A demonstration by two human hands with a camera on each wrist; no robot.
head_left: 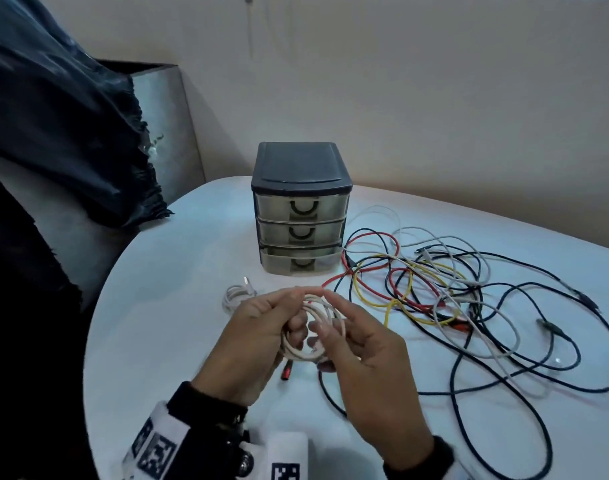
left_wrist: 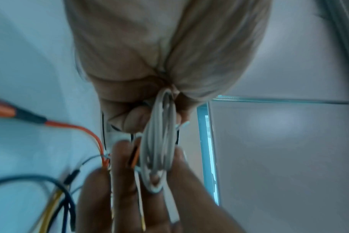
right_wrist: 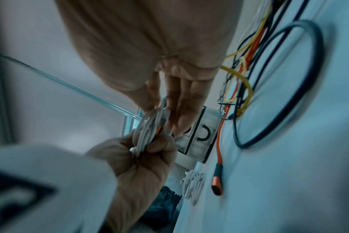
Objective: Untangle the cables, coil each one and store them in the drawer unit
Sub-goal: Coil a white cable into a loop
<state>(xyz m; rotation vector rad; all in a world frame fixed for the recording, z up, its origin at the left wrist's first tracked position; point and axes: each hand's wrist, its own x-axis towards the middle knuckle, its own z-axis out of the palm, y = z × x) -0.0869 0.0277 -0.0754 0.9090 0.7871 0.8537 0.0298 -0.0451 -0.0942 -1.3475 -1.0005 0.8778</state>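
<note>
A white cable, wound into a small coil [head_left: 313, 327], hangs above the table between both hands. My left hand [head_left: 291, 308] grips the coil's left side with curled fingers. My right hand [head_left: 330, 318] pinches its right side between thumb and fingers. The left wrist view shows the coil [left_wrist: 159, 141] edge-on, and the right wrist view shows the coil [right_wrist: 149, 126] between the two hands. The dark-topped drawer unit [head_left: 299, 209] with three translucent drawers stands behind the hands, its bottom drawer a little forward. A tangle of red, yellow, black and grey cables [head_left: 434, 289] lies to the right.
A second small white coil [head_left: 235, 294] lies on the white table [head_left: 178, 341] left of the hands. A red connector [head_left: 286, 370] lies under the hands. Dark cloth [head_left: 54, 133] hangs at the left. A wall runs behind the table.
</note>
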